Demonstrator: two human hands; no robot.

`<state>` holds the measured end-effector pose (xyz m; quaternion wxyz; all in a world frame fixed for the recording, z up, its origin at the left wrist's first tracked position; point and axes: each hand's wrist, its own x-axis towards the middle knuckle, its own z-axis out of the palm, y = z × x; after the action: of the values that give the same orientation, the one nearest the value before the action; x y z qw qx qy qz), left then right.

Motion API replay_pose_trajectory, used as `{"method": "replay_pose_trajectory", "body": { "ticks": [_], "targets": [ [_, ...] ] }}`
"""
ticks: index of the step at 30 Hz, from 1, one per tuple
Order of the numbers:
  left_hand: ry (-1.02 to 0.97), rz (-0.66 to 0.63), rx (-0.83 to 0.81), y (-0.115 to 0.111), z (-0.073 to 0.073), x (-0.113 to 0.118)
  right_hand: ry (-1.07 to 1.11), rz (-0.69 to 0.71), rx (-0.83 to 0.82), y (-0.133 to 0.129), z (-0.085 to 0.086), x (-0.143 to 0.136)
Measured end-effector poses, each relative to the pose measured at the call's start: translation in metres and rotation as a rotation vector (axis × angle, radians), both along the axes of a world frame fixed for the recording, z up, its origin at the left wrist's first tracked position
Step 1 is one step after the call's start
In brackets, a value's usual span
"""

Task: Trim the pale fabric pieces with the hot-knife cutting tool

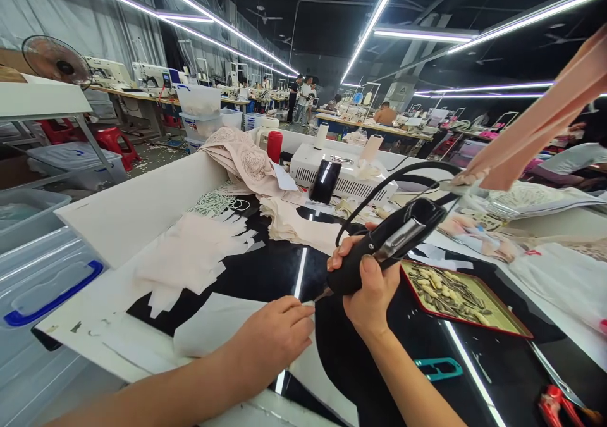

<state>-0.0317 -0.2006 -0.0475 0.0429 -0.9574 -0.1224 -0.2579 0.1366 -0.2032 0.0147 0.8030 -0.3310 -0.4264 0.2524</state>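
My right hand (372, 288) is wrapped round a black corded handheld tool (353, 269), whose thin metal tip points down and left. My left hand (279, 338) is closed, fingertips pinching the edge of a white sheet (227, 319) right beside that tip. The sheet lies on the glossy black tabletop (265, 275) and curves toward the front edge. Left of it is a pile of pale fabric pieces (190, 256). More cream fabric pieces (298, 224) are stacked behind my hands.
A red-rimmed tray (465, 300) of seeds and peanuts, teal snips (439, 369) and red-handled scissors (554, 405) lie to the right. A phone (325, 181) leans on a white box (303, 164) at the back. Pink fabric (545, 120) hangs at upper right.
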Motion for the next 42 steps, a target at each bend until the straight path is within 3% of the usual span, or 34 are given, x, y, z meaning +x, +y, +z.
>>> {"method": "replay_pose_trajectory", "body": {
  "ticks": [11, 21, 42],
  "targets": [
    [0.055, 0.011, 0.065, -0.001, -0.004, -0.001, 0.002, -0.003, 0.052, 0.000, 0.006, 0.001],
    [0.047, 0.005, 0.074, 0.000, -0.009, 0.000, -0.017, -0.023, 0.025, -0.001, 0.000, -0.002],
    [0.026, 0.007, 0.063, 0.000, -0.011, 0.000, 0.044, 0.058, 0.038, 0.002, 0.001, -0.011]
  ]
}}
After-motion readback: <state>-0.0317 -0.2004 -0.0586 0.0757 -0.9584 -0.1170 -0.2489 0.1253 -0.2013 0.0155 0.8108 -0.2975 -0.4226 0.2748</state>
